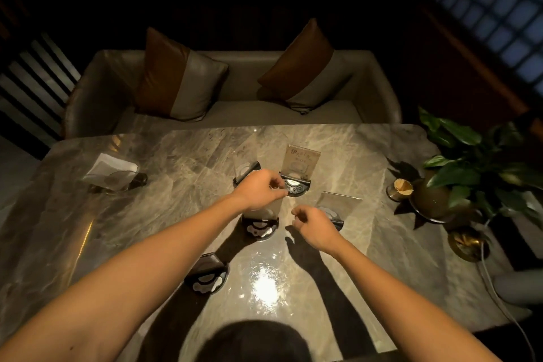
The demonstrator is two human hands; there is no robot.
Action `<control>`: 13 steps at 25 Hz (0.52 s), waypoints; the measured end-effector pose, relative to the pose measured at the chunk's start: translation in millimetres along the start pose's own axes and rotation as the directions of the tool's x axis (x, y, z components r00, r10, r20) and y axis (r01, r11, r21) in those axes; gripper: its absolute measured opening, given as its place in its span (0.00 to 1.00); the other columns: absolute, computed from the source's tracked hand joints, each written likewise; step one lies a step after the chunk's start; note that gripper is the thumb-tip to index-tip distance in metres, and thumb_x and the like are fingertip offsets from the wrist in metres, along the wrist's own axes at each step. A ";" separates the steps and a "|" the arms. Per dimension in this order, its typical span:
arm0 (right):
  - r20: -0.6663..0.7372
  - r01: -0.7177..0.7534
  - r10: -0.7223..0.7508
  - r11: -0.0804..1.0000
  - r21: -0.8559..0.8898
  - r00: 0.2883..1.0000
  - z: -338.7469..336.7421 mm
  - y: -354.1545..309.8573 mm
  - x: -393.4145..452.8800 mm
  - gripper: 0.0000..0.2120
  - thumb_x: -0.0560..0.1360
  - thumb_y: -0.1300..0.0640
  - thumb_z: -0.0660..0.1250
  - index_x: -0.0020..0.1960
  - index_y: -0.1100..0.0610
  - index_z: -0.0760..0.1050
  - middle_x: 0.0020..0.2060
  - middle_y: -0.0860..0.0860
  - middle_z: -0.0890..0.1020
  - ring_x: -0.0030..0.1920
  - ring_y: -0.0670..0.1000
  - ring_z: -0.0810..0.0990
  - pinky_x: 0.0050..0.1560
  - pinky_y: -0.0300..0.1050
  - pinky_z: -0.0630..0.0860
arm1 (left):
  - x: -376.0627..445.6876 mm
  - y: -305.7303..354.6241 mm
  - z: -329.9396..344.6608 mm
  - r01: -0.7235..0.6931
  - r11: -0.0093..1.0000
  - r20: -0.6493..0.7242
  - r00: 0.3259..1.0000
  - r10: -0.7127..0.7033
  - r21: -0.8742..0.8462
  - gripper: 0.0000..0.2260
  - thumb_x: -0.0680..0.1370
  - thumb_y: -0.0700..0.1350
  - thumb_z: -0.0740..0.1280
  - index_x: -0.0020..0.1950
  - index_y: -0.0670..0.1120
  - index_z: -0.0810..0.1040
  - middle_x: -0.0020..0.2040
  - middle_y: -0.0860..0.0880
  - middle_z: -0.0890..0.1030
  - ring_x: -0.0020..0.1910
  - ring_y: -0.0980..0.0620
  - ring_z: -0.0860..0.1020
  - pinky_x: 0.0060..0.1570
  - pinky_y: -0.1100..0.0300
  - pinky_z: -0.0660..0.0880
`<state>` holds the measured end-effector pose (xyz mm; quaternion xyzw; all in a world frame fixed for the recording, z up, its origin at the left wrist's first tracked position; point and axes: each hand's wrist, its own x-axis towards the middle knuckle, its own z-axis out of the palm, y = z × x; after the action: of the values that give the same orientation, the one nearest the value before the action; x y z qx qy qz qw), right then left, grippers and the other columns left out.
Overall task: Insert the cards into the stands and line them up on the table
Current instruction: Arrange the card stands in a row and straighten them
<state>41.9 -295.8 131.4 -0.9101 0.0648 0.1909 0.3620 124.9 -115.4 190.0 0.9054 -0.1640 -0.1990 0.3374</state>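
Bare-skinned, the left hand pinches the top edge of a clear acrylic card stand on a dark round base at the centre of the grey marble tabletop. The right hand, at its 3 o'clock, hangs loosely curled and holds nothing. A stand holding a cream printed card sits at 12 o'clock, a clear stand at 11, another clear stand just behind the right hand, and a low dark stand at 7. A potted green plant stands far toward 3 o'clock.

Glossy veined marble table; clear acrylic stands on shiny black bases; matt fabric cushions.
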 end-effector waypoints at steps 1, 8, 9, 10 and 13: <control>-0.021 0.024 -0.024 1.000 -0.006 0.999 -9.3 -1.9 -7.7 0.11 0.80 0.60 0.65 0.62 0.58 0.78 0.47 0.50 0.83 0.39 0.36 0.80 0.41 0.29 0.71 | 3.3 9.1 0.3 -0.021 1.000 0.002 1.000 0.021 0.001 0.07 0.75 0.49 0.72 0.51 0.49 0.83 0.46 0.52 0.83 0.46 0.53 0.80 0.43 0.63 0.72; -0.333 0.178 -0.226 0.969 -0.171 0.915 -69.9 0.3 -41.8 0.12 0.80 0.58 0.64 0.63 0.54 0.77 0.55 0.50 0.82 0.55 0.51 0.80 0.56 0.51 0.78 | 33.9 52.6 -1.6 -0.119 0.991 -0.104 0.987 0.124 0.055 0.22 0.76 0.45 0.72 0.69 0.45 0.74 0.67 0.45 0.76 0.65 0.47 0.75 0.64 0.53 0.73; -0.360 0.176 -0.243 0.962 -0.209 0.901 -75.7 5.0 -42.6 0.14 0.80 0.58 0.65 0.65 0.54 0.76 0.59 0.50 0.80 0.58 0.50 0.78 0.58 0.49 0.76 | 38.3 56.6 -0.9 -0.127 0.990 -0.111 0.985 0.134 0.068 0.23 0.76 0.44 0.72 0.70 0.45 0.73 0.68 0.45 0.75 0.66 0.47 0.74 0.64 0.53 0.72; -0.372 0.172 -0.254 0.956 -0.239 0.893 -81.8 10.4 -41.4 0.17 0.80 0.58 0.65 0.68 0.54 0.73 0.62 0.50 0.78 0.62 0.50 0.76 0.61 0.48 0.75 | 44.3 60.0 0.8 -0.135 0.988 -0.112 0.983 0.143 0.081 0.24 0.75 0.42 0.72 0.71 0.45 0.72 0.68 0.45 0.74 0.67 0.46 0.73 0.65 0.53 0.72; -0.308 0.098 -0.184 0.957 -0.273 0.933 -93.8 28.4 -27.7 0.25 0.78 0.59 0.68 0.74 0.54 0.68 0.70 0.51 0.73 0.69 0.53 0.71 0.68 0.49 0.70 | 62.5 62.6 8.4 -0.114 0.981 -0.096 0.987 0.130 0.155 0.27 0.75 0.42 0.73 0.73 0.46 0.70 0.72 0.46 0.72 0.71 0.46 0.70 0.70 0.50 0.69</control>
<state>37.4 -381.2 186.7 -0.9701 0.0337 0.0157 0.2400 165.0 -192.0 210.9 0.9256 -0.2154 -0.1169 0.2884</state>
